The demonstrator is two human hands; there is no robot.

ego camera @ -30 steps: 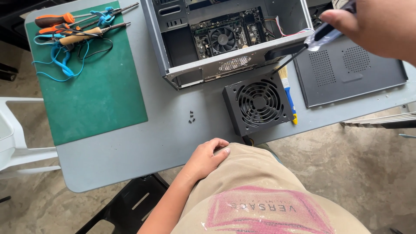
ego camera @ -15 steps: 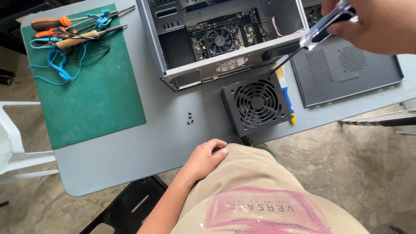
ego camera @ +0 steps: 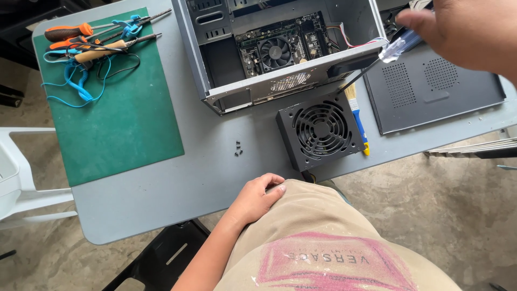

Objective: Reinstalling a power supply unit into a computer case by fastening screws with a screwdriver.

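At the upper right, partly cut off by the frame edge, the right hand (ego camera: pixel 474 32) grips what looks like a clear-handled screwdriver (ego camera: pixel 396 48), its dark shaft angling down past the open computer case (ego camera: pixel 280 54). The left hand (ego camera: pixel 256 200) rests loosely curled, holding nothing, on the tan-clad knee (ego camera: pixel 323 242) at lower centre.

Faded pink rectangular print patch (ego camera: pixel 328 264) on tan trouser leg, bottom centre; no packages, screens.
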